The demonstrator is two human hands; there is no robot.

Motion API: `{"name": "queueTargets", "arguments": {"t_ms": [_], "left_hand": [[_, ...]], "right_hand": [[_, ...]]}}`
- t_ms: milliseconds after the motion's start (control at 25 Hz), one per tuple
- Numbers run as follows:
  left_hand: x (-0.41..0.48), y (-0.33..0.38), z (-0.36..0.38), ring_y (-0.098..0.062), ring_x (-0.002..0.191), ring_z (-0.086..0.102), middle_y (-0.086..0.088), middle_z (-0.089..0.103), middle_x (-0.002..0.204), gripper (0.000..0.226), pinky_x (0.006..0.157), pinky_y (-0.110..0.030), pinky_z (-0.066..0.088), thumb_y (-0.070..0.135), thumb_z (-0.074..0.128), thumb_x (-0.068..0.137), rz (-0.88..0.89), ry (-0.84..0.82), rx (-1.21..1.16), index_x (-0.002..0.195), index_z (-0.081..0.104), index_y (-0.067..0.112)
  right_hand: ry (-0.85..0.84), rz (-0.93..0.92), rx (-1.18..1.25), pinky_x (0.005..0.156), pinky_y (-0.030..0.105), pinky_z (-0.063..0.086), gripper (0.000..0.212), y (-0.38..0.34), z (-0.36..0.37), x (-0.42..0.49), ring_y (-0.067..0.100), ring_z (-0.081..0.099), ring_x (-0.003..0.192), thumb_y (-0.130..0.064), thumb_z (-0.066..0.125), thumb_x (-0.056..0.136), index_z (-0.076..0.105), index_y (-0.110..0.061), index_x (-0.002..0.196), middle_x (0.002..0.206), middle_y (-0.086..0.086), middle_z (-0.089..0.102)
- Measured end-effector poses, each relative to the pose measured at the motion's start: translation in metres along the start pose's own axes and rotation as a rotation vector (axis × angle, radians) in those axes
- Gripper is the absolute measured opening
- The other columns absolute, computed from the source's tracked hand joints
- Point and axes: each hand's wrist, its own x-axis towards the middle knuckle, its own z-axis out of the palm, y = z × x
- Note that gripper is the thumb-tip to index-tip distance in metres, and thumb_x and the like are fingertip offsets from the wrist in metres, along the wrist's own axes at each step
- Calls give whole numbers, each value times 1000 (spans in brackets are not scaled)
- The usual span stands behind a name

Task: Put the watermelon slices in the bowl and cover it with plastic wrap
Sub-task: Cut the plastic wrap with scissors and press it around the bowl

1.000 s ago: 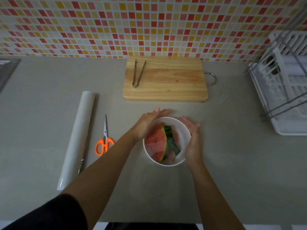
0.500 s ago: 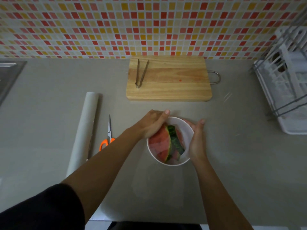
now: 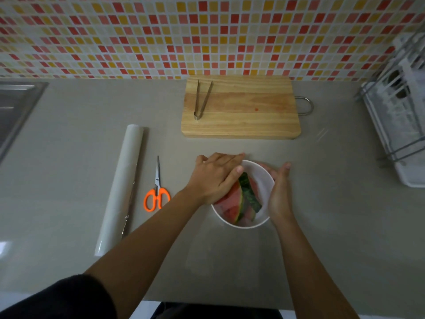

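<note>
A white bowl (image 3: 243, 224) stands on the grey counter in front of me with watermelon slices (image 3: 232, 203) inside, red flesh and green rind showing. A thin clear film of plastic wrap (image 3: 262, 189) seems to lie over the bowl, and it is hard to make out. My left hand (image 3: 216, 178) rests palm down on the bowl's left and far rim, fingers together. My right hand (image 3: 279, 196) cups the bowl's right wall, its fingertips curling round the far side.
A plastic wrap roll (image 3: 122, 187) and orange-handled scissors (image 3: 157, 194) lie left of the bowl. A wooden cutting board (image 3: 241, 111) with metal tongs (image 3: 201, 100) sits at the back. A dish rack (image 3: 400, 125) stands at the right, a sink (image 3: 13, 107) at the far left.
My left hand has slid from the bowl's left side up over its far left rim. My right hand has stayed against the right wall. The bowl has not moved.
</note>
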Motion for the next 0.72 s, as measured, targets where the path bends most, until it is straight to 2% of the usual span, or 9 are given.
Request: {"name": "queueTargets", "arguments": {"t_ms": [80,200,320,400,440,480,520,600,720], "left_hand": [[0,0,3,-18,128,41,6,54,139,71,90,-44,29,61,0,86,-39,25,57,137,42,34],[4,-4,3,-19,125,41,3,59,129,71,85,-43,26,64,0,85,-137,-20,10,123,52,34],[4,-5,4,-21,129,39,2,53,139,73,92,-44,26,62,-1,87,-216,-21,-75,138,43,33],[1,-9,3,-22,135,36,0,47,146,69,103,-40,25,57,2,92,-280,32,-319,145,37,29],[1,-13,1,-20,137,37,2,47,146,63,107,-31,25,53,6,96,-285,70,-498,143,41,28],[1,-16,-2,-16,137,38,5,48,144,57,106,-19,24,50,11,99,-275,94,-664,139,46,29],[3,-17,-3,-12,136,39,8,49,141,53,105,-13,24,46,14,101,-263,88,-793,135,52,30],[11,-16,-3,-12,130,47,4,55,137,50,109,-22,29,43,19,102,-256,-16,-990,129,59,27],[17,-10,3,-23,112,61,-13,65,120,55,101,-37,45,42,23,101,-283,-215,-1334,125,61,9]], "right_hand": [[18,-19,-29,98,51,46,99,-3,1,-2,28,67,99,-95,23,58,71,-20,101,101,11,73],[4,-34,-86,97,50,47,98,-8,3,-5,28,67,97,-94,20,58,72,-21,97,99,12,73],[49,-47,-276,95,43,47,98,-19,3,-10,25,65,96,-94,8,58,71,-26,91,102,9,71],[141,-76,-481,92,33,42,94,-23,-1,-14,21,59,101,-88,1,63,66,-31,99,112,4,66],[168,-139,-519,92,28,39,88,-23,-2,-18,17,57,105,-82,3,68,62,-32,110,118,1,62],[177,-192,-493,90,20,39,79,-21,-2,-22,9,56,105,-76,8,74,59,-33,115,118,-4,61],[177,-206,-417,82,10,40,67,-19,-1,-26,-2,58,98,-70,13,80,61,-35,111,111,-11,63],[204,-158,-280,60,1,41,49,-14,2,-29,-11,61,76,-57,20,92,63,-34,91,90,-18,63],[265,-89,-199,49,4,42,53,-12,6,-25,-8,63,62,-53,24,95,65,-26,75,76,-13,65]]}}
